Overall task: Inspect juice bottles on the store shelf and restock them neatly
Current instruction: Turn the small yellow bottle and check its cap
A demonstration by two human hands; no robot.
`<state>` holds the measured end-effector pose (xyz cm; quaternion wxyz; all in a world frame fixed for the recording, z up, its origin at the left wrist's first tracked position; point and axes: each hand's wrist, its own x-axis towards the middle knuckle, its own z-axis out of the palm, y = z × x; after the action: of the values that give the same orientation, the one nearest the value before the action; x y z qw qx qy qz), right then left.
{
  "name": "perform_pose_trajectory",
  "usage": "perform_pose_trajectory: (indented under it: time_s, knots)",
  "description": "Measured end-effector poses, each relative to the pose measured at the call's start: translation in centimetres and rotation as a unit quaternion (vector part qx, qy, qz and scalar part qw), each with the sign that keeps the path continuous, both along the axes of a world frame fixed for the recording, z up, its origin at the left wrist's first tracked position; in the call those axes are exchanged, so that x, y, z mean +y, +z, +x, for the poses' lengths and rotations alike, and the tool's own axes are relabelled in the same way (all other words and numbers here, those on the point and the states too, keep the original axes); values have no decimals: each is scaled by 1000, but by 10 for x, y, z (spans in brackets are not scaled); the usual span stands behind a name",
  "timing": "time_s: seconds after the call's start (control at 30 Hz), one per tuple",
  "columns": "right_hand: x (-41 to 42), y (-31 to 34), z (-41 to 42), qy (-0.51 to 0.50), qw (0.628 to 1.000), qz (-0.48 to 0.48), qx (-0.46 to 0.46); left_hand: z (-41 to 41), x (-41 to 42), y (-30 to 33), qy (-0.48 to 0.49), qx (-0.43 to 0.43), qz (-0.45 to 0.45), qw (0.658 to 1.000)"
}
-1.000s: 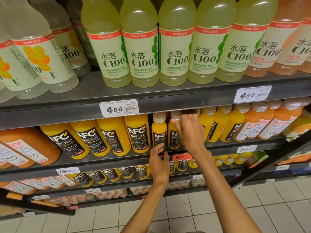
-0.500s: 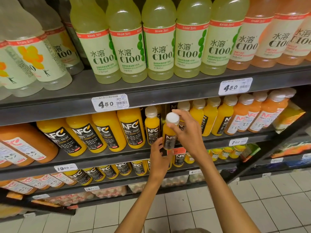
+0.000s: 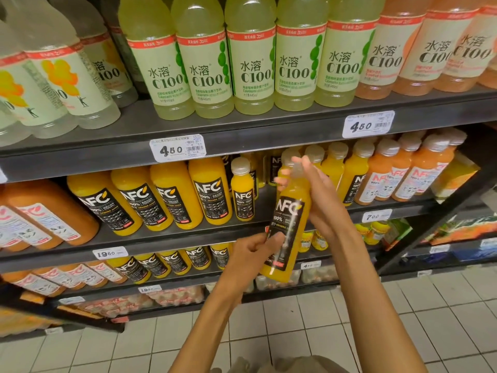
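A small NFC orange juice bottle (image 3: 289, 224) with a black label and white cap is held in front of the middle shelf (image 3: 172, 238), tilted slightly. My right hand (image 3: 320, 200) grips its neck and upper body from the right. My left hand (image 3: 255, 251) pinches its lower label from the left. One more small NFC bottle (image 3: 242, 193) stands on the shelf just left of it, and several small yellow bottles (image 3: 336, 168) stand behind and to the right.
Large NFC orange bottles (image 3: 150, 200) fill the middle shelf's left. Green C100 bottles (image 3: 250, 63) line the top shelf above price tags (image 3: 177, 149). Orange-pink NFC bottles (image 3: 419, 173) stand at the right. Lower shelves hold more bottles; tiled floor (image 3: 322, 332) lies below.
The small bottle has come off the middle shelf, out and downward toward me. My right hand moved from reaching among the bottles to gripping its top; my left hand took hold of its lower part.
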<state>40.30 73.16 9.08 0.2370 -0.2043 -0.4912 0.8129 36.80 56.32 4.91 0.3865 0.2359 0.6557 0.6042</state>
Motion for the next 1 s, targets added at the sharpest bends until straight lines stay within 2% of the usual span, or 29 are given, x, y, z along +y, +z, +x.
perform_pose_trajectory:
  time_s: [0.07,0.1,0.17,0.23,0.3,0.4,0.47,0.53,0.57,0.67,0.73,0.83,0.9,1.0]
  knots:
    - [-3,0,2,38,994,-89,53,3,-3,8,-21,-65,-5,998]
    - [-5,0,3,39,991,-105,71,5,-4,11,-31,-105,7,994]
    - [-8,3,5,21,994,-69,79,10,-5,15,-41,-153,38,987]
    - [-13,6,6,6,998,8,59,14,-2,16,-24,-124,27,992]
    - [-17,10,7,11,998,43,49,16,0,14,-10,-135,19,991]
    - [-21,18,10,34,996,3,86,16,-3,17,-61,-299,89,948]
    - [-25,21,12,73,991,-49,105,16,-4,19,-109,-367,115,916]
    - [-29,21,13,108,982,-94,121,17,-4,21,-137,-367,104,914]
    - [-30,20,14,110,980,-103,128,18,-3,22,-123,-337,81,930]
    - [-30,29,18,71,991,-33,105,21,-3,24,-11,-113,-4,994]
    - [-29,36,19,32,996,32,73,24,-2,27,10,-14,-11,1000]
    - [-31,40,19,16,997,73,30,28,1,26,23,-52,13,998]
    - [-32,41,19,25,996,80,18,25,-2,25,-11,-166,78,983]
    - [-35,38,20,66,995,-6,72,18,-10,24,-119,-290,121,942]
